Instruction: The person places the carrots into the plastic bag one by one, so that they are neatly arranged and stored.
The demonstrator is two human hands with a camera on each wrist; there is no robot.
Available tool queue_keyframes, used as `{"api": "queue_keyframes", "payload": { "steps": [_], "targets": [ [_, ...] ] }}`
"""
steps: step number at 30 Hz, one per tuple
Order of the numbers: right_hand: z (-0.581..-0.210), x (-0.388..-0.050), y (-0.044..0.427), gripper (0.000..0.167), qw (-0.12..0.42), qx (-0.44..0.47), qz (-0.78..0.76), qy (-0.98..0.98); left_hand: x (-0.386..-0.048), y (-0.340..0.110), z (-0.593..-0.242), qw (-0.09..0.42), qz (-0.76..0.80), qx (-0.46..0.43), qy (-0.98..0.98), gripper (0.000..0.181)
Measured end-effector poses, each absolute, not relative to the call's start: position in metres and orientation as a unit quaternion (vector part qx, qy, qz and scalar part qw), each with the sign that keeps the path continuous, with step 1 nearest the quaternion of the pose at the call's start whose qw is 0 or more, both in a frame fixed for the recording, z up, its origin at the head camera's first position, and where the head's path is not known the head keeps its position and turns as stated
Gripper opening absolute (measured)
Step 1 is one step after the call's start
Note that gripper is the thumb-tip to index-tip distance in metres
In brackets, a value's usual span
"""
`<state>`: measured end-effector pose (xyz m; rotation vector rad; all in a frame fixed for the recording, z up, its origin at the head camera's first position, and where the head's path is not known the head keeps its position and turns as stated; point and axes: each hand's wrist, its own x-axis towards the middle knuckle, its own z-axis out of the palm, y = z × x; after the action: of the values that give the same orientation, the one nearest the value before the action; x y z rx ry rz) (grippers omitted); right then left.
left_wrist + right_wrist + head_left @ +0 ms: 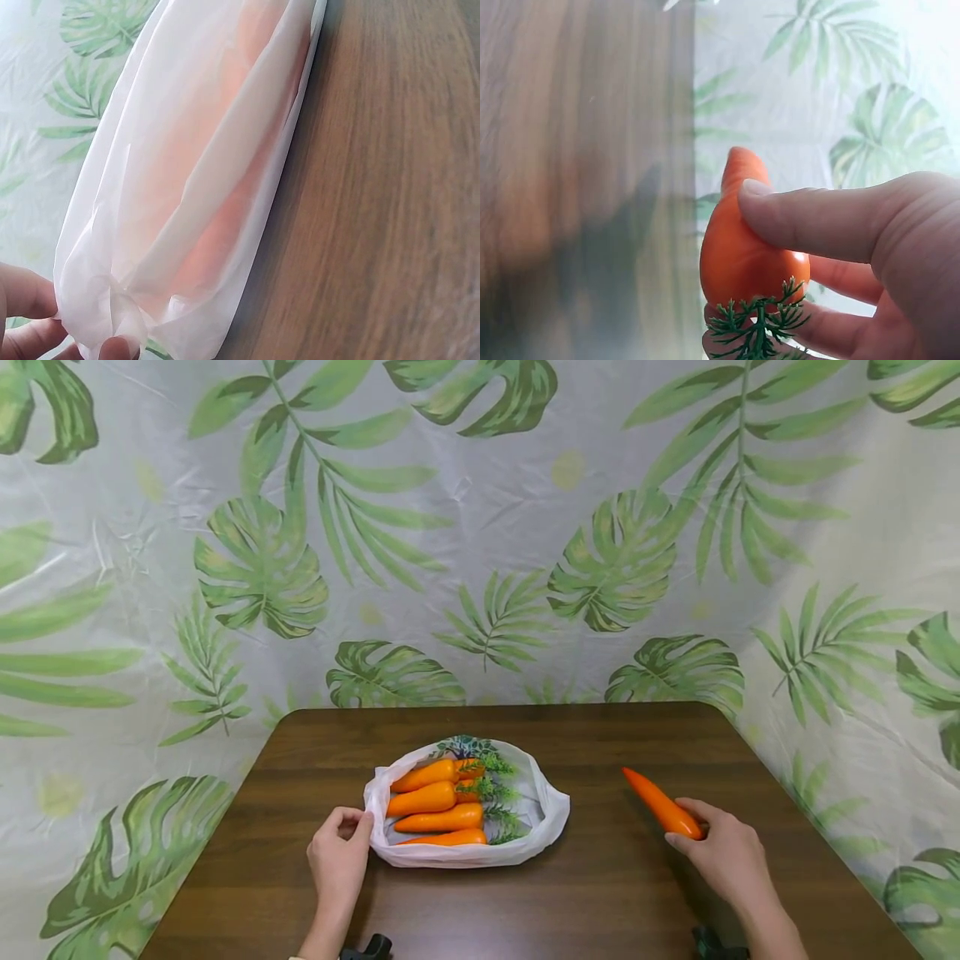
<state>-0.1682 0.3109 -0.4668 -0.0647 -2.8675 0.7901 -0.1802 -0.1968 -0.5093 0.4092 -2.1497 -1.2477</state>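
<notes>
A white plastic bag point(480, 857) lies on the table with its mouth spread open. Inside are several orange carrots point(438, 818) with green leafy tops, laid side by side. My left hand point(339, 852) pinches the bag's left edge between thumb and fingers; in the left wrist view the bag point(180, 172) shows carrots faintly through its side. Right of the bag, my right hand point(723, 852) grips another carrot point(660, 802) near its thick end, its tip pointing away and to the left. The right wrist view shows this carrot point(739, 247) with a short green top point(759, 330).
The dark brown wooden table point(570, 902) has rounded far corners. Behind and around it hangs a pale cloth point(510, 527) printed with green leaves. Bare tabletop lies between the bag and the right hand.
</notes>
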Motion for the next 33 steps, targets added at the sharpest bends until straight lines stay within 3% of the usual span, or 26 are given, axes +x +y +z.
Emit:
{"api": "queue_keyframes", "payload": {
  "steps": [33],
  "targets": [
    [-0.43,-0.185,0.221,0.054,0.126,0.059,0.311,-0.94,-0.18,-0.196,-0.51,0.307,-0.479,0.152,-0.808,0.009]
  ]
}}
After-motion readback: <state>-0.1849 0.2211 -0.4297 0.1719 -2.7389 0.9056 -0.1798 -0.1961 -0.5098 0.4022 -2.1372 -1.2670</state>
